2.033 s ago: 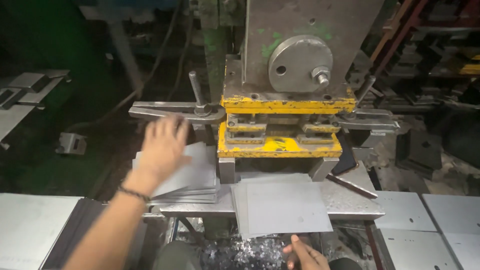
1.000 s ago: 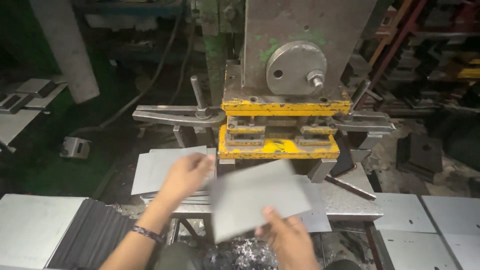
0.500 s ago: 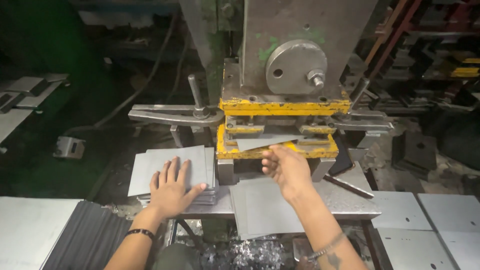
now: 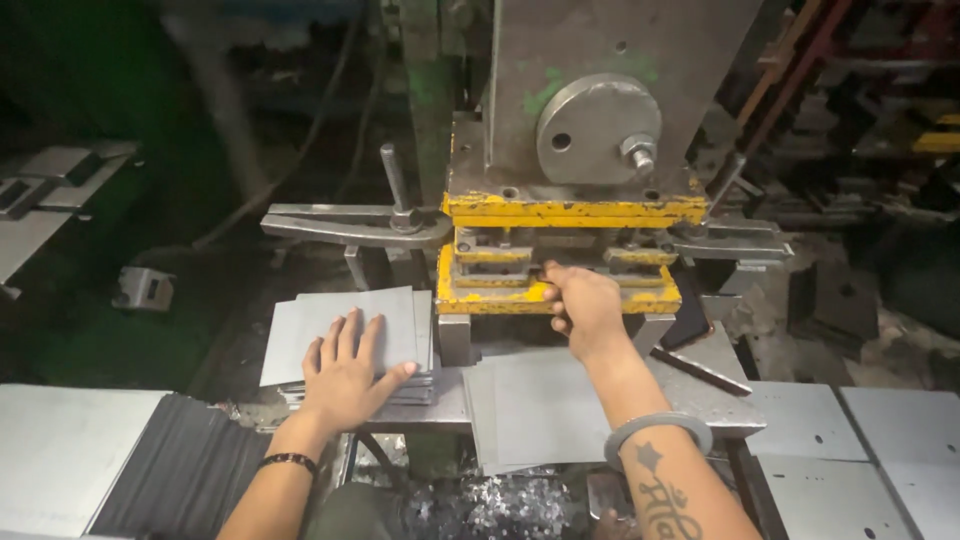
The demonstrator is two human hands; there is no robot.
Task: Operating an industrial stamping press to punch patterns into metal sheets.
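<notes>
My left hand (image 4: 345, 365) lies flat, fingers spread, on a stack of grey metal sheets (image 4: 300, 320) left of the press. My right hand (image 4: 585, 305) reaches into the slot of the yellow die (image 4: 500, 298), fingers curled at its mouth. The sheet it carried is hidden inside the slot behind the hand. Another grey sheet (image 4: 530, 410) lies flat on the press table under my right forearm.
The press body with a round grey disc (image 4: 598, 130) rises above the die. A steel clamp arm (image 4: 340, 222) juts left. A dark sheet stack (image 4: 180, 470) sits bottom left, grey plates (image 4: 830, 420) at right, and metal scrap chips (image 4: 500, 505) below.
My right hand has pushed the sheet deeper into the die, so the sheet no longer shows. My left hand stays flat on the stack.
</notes>
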